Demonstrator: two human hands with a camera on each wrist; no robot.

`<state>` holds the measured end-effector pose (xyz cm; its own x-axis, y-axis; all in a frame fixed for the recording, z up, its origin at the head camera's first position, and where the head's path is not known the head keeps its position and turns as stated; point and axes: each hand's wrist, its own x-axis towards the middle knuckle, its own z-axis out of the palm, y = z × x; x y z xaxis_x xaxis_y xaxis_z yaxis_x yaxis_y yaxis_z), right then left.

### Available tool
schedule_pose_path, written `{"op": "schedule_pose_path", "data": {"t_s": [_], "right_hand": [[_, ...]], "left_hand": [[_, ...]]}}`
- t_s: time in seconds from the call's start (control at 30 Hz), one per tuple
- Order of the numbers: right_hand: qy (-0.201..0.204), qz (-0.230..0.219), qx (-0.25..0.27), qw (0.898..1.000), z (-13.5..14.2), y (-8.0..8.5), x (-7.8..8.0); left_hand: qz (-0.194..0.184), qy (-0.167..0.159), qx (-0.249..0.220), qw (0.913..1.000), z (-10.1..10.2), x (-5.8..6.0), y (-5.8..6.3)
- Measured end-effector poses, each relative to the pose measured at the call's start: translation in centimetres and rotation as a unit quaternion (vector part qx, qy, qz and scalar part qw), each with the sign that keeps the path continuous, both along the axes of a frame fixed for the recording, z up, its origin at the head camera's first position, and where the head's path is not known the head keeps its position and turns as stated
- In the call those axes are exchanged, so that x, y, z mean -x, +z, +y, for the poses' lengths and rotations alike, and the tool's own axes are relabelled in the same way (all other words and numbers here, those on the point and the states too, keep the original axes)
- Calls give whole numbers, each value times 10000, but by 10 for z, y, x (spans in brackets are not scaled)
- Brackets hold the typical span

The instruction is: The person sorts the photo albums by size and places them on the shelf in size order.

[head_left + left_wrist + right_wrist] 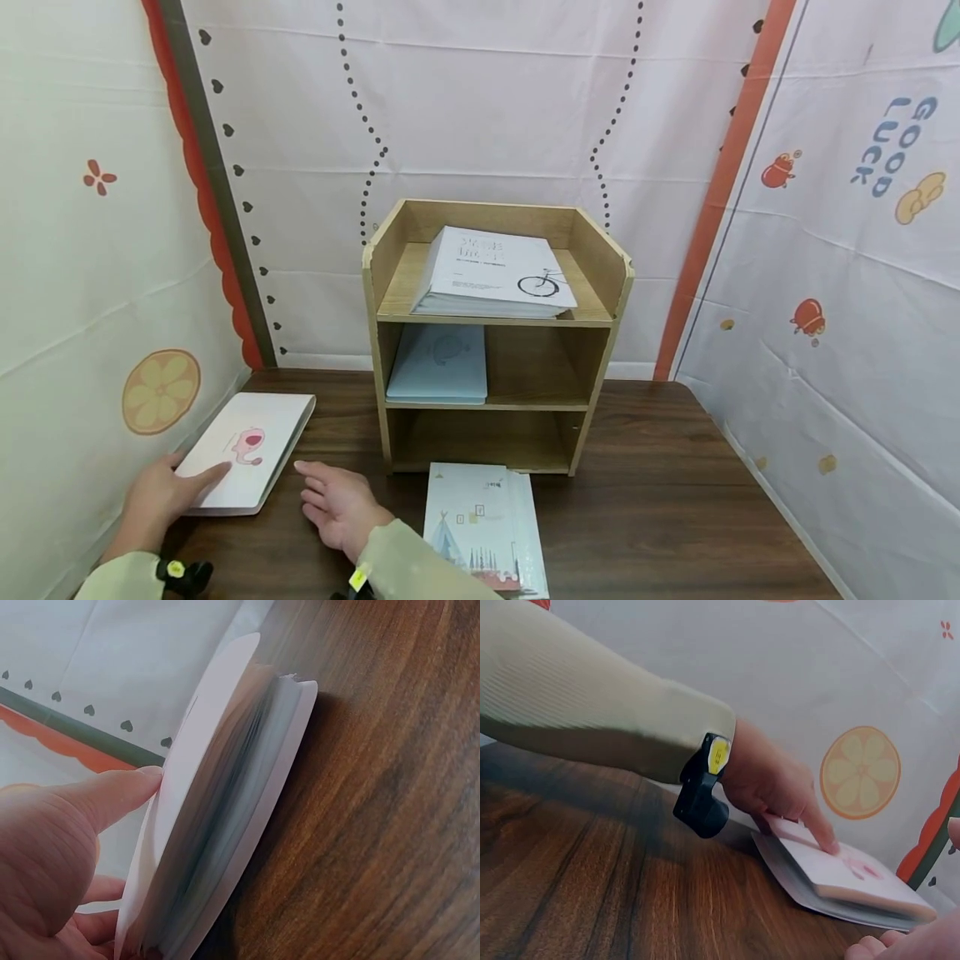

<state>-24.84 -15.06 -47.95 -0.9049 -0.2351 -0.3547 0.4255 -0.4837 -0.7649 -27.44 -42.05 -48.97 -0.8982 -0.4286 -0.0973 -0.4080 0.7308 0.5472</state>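
Observation:
A thick white book (pixel 251 447) with a pink elephant on its cover lies at the left of the table, its cover slightly raised from the pages. My left hand (pixel 161 497) grips its near left edge, thumb on the cover. In the left wrist view that thumb presses the cover of the book (pixel 193 761), while the other fingers are partly hidden behind it. Just right of the book, apart from it, my right hand (pixel 341 508) is held with loosely bent fingers and nothing in it. Only part of the right hand (pixel 919 943) shows in the right wrist view.
A wooden three-level shelf (pixel 598 358) stands at the back middle. White books (pixel 495 271) are stacked on top, and a pale blue book (pixel 438 367) lies in the middle compartment. Several booklets (pixel 472 521) lie before it. Printed cloth (pixel 480 108) surrounds the table (pixel 660 500).

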Motion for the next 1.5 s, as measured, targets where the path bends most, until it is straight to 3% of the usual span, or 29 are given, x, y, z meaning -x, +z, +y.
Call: {"op": "schedule_pose_path", "data": {"t_s": [0.43,0.63,0.9,1.27,1.5], "right_hand": [[-27,-101,-131,9999,-18,-4,16],[138,-113,25,9998,-21,-6,22],[373,-158,306,9987,-21,-8,27],[629,-192,634,9958,-25,-14,34],[720,-165,655,9951,-29,-14,34]], "left_hand": [[3,89,-46,9999,1,2,1],[-92,90,62,9999,1,1,0],[-287,336,-94,9990,4,0,1],[-330,377,-1,9987,1,-4,7],[-329,552,-42,9979,2,-3,4]]}}
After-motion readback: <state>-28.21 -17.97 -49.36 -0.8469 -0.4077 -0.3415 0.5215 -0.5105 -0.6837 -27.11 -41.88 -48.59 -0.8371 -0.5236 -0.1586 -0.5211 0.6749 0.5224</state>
